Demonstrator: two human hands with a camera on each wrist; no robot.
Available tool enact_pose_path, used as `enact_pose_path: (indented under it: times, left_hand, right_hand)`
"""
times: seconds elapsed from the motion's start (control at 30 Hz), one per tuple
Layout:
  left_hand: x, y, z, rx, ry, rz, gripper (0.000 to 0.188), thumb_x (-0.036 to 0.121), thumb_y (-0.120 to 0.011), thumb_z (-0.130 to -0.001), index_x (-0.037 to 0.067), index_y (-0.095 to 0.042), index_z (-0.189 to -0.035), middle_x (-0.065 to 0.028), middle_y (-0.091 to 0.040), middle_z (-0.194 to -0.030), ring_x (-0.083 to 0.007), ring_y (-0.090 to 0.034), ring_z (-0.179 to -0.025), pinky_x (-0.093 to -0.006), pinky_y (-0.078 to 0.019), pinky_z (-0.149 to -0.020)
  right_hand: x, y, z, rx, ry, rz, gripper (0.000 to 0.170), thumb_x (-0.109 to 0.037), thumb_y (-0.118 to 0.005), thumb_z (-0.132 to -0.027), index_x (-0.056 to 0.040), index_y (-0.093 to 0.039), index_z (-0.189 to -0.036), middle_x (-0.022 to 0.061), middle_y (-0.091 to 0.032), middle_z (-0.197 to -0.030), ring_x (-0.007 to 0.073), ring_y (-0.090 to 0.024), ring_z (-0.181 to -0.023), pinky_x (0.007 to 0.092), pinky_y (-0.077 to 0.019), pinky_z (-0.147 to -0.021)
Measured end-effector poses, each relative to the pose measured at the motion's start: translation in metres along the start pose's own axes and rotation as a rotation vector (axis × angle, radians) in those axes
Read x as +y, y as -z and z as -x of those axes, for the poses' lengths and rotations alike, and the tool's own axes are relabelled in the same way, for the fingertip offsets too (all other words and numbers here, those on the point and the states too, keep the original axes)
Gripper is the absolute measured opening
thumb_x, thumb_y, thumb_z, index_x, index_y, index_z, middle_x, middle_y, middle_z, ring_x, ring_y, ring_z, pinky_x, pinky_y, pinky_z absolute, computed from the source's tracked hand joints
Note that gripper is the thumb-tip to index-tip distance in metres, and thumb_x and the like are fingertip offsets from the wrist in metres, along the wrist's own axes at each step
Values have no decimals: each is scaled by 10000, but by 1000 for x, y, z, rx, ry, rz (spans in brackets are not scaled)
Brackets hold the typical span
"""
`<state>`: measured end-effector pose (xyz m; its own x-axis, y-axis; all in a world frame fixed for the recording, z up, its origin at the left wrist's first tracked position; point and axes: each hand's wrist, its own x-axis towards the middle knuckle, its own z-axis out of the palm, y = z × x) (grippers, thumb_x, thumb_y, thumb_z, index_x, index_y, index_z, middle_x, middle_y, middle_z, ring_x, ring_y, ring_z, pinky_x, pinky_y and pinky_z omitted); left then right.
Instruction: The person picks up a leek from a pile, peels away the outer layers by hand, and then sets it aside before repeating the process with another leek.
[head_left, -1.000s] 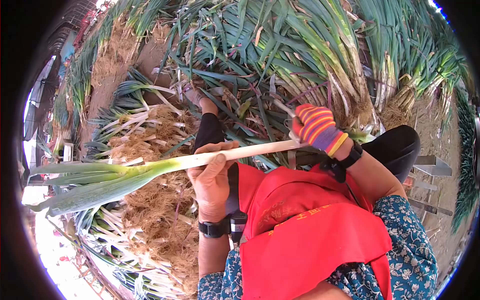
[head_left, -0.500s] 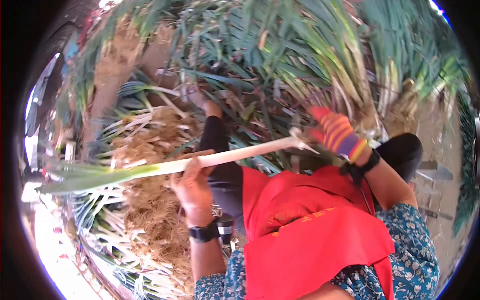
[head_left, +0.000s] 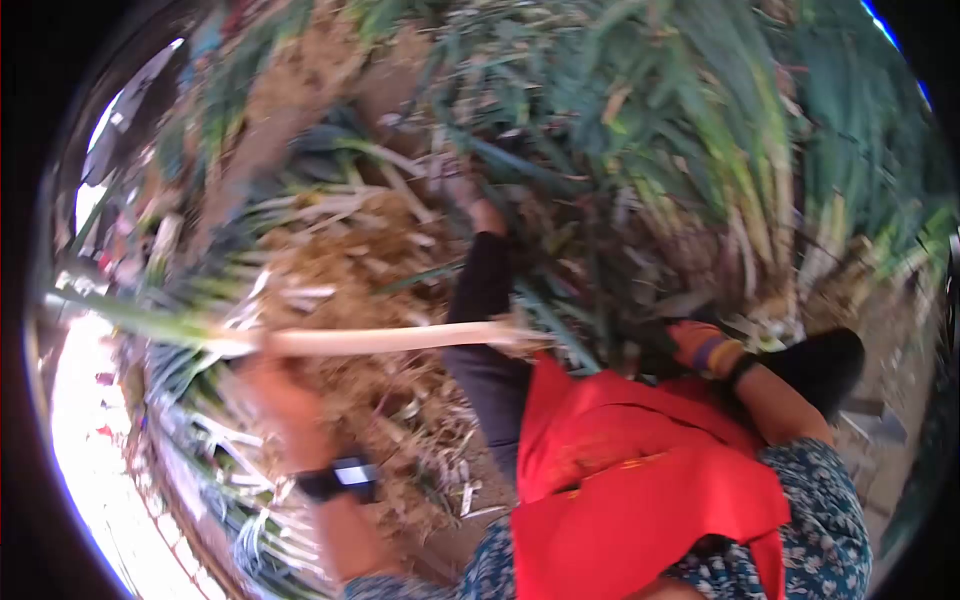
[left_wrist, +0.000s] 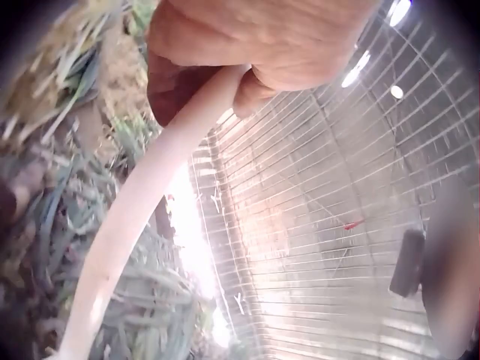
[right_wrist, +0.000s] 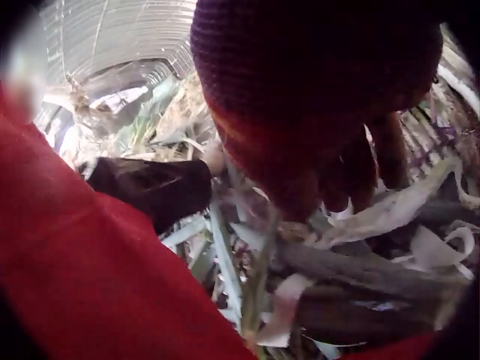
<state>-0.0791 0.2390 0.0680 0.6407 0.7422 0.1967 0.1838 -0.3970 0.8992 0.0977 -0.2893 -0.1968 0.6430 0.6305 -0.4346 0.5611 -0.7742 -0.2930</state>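
A long leek with a pale stalk (head_left: 390,340) lies nearly level across the head view, its green leaves to the left and its root end to the right. My bare left hand (head_left: 275,395) grips it near the leaves. In the left wrist view the left hand (left_wrist: 262,41) has thumb and fingers round the white stalk (left_wrist: 127,217). My right hand (head_left: 705,348), in a striped glove, is low near the right knee, apart from the leek. The right wrist view shows the gloved hand (right_wrist: 322,105) with fingers hanging loosely over pale peelings (right_wrist: 382,217), nothing plainly held.
Leeks with brown roots (head_left: 340,250) are piled at the left. Upright leek bundles (head_left: 740,170) stand at the back right. Loose green leaves and scraps cover the ground between them. A leg in dark trousers (head_left: 480,300) stretches forward beside the red apron (head_left: 650,480).
My left hand has carried the leek leftward, away from the right hand. The right hand has let go of the root end and moved down. The head view has shifted and blurred.
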Motion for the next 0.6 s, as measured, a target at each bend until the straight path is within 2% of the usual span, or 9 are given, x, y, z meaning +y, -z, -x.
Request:
enact_pose_path:
  times: [0.07,0.1,0.13,0.2,0.23,0.43,0.47,0.57,0.6]
  left_hand:
    - [-33,100,-93,-15,-70,277,341,221,-462,-961,14,-562,-1212,-100,-607,-989,-190,-587,-903,-316,-493,-793]
    - [-50,143,-127,105,-513,-246,339,204,-455,-957,25,-555,-1228,-100,-591,-1036,-186,-575,-951,-297,-487,-843]
    - [-53,212,-189,244,76,204,376,225,-533,-930,33,-540,-1254,-90,-576,-1064,-194,-568,-989,-300,-485,-866]
    - [-20,229,-205,603,106,14,448,345,-641,-865,-3,-588,-1142,-106,-582,-1022,-186,-577,-896,-249,-496,-683]
    - [-9,211,-214,793,132,-130,402,351,-630,-870,-10,-611,-1048,-104,-587,-1009,-170,-579,-835,-226,-471,-598]
    - [-14,-124,-36,-365,-333,-775,191,162,-533,-919,33,-673,-926,-92,-657,-932,-194,-597,-901,-298,-493,-788]
    - [-43,-177,-14,-496,66,40,172,157,-579,-886,12,-665,-924,-92,-655,-861,-182,-618,-817,-293,-524,-715]
    - [-43,-299,77,-696,207,332,157,103,-612,-837,-26,-619,-926,-101,-643,-820,-176,-633,-727,-301,-544,-676]
    - [-27,-325,101,-688,615,453,187,107,-626,-834,-29,-611,-962,-101,-650,-837,-194,-646,-750,-306,-544,-684]
  right_hand:
    - [3,-1,-5,-75,1,-27,314,-243,-582,-740,-58,-590,-995,201,-635,-978,376,-615,-919,452,-484,-791]
    - [-8,9,-12,-123,3,-35,326,-252,-583,-744,-57,-591,-1005,202,-634,-983,374,-615,-920,446,-484,-792]
    - [-10,6,-21,-116,3,-50,372,-256,-613,-741,-48,-587,-1048,201,-630,-1010,369,-608,-943,447,-480,-809]
    - [-19,11,-32,-103,-18,-78,421,-259,-644,-738,-38,-584,-1091,200,-625,-1037,363,-601,-967,447,-476,-827]
    - [-26,23,-31,-44,16,-82,407,-263,-644,-747,-41,-589,-1084,196,-628,-1028,362,-601,-962,445,-477,-820]
    - [8,15,-30,-3,3,-120,375,-258,-632,-777,-58,-585,-1091,191,-632,-993,375,-599,-928,440,-479,-796]
    - [23,11,-27,124,-21,-123,348,-237,-637,-758,-49,-583,-1046,189,-627,-958,377,-600,-892,451,-480,-757]
    - [57,50,2,366,-158,-150,326,-214,-631,-754,-34,-584,-1021,188,-622,-925,378,-599,-853,462,-480,-716]
    - [64,75,12,444,-343,-156,377,-240,-628,-772,-26,-572,-1078,194,-625,-965,376,-604,-869,448,-485,-744]
